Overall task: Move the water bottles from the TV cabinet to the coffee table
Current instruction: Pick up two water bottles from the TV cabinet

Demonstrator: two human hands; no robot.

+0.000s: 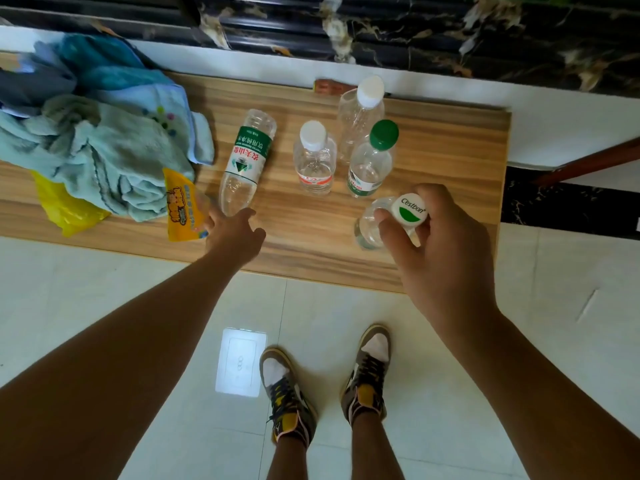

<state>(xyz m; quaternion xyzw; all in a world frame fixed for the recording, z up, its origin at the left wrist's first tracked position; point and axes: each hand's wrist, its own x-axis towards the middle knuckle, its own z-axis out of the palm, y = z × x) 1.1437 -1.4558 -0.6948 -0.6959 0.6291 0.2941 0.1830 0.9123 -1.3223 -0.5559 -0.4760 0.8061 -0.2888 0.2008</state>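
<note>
The right hand (438,244) grips a bottle (372,225) by its neck under the white cap (409,209), fingers clamped around it, near the front right corner of the cabinet top (450,147). The left hand (235,233) reaches with fingers apart to a bottle lying on its side (244,161), not yet touching it as far as I can tell. Three more bottles stand close together toward the back right. The lying bottle is round, so a push from the fingertips can make it roll toward the towels (104,147) or the front edge. The held bottle can swing and knock the green-capped bottle (372,164) just beside it
</note>
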